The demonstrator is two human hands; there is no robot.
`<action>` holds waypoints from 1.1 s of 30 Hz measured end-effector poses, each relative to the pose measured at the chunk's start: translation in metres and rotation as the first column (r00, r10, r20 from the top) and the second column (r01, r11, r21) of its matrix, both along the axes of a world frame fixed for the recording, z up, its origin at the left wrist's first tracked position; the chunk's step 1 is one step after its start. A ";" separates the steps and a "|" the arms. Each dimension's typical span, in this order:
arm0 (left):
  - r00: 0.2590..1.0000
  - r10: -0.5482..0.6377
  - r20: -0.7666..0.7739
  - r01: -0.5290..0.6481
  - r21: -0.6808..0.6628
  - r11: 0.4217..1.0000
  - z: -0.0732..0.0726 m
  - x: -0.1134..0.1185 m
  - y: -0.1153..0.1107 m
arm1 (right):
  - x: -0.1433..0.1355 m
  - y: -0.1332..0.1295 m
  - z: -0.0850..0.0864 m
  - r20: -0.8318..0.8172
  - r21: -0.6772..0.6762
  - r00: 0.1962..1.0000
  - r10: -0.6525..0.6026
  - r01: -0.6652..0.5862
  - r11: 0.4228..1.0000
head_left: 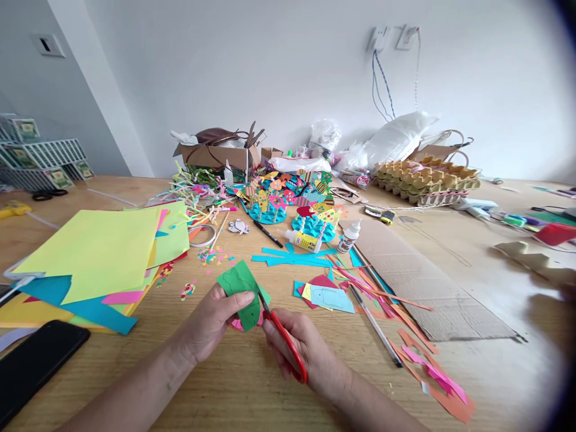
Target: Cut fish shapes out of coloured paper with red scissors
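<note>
A piece of green paper with dark drawn outlines is pinched between the thumb and fingers of my left hand. My right hand is closed on scissors with red handles, and their blades meet the right part of the green paper. Pink paper shows just below the green piece. To the right lie small paper pieces, the top one light blue with a drawn outline. Blue paper scraps lie beyond my hands.
Yellow sheets and a black phone are at the left. Glue bottles stand and lie near colourful fish decorations. Cardboard, a pen and orange scraps lie right; egg trays are behind.
</note>
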State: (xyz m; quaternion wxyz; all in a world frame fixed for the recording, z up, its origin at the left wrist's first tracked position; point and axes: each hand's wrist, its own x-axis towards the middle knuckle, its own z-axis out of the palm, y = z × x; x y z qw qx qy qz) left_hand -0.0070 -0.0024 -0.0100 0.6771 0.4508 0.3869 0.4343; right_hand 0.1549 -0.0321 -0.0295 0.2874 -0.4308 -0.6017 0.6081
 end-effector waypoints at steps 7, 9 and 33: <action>0.987 0.154 0.041 -0.153 -0.014 0.988 0.001 0.000 0.002 | 0.013 0.006 0.013 0.038 0.013 0.993 0.112 -0.112 0.994; 0.987 0.160 0.018 -0.160 -0.011 0.987 0.003 -0.001 0.004 | 0.022 0.011 0.016 0.042 -0.016 0.976 0.216 -0.215 0.976; 0.936 -0.193 -0.294 0.212 0.033 0.977 0.003 0.000 0.001 | 0.022 0.025 0.021 -0.255 0.114 0.892 -0.372 0.410 0.905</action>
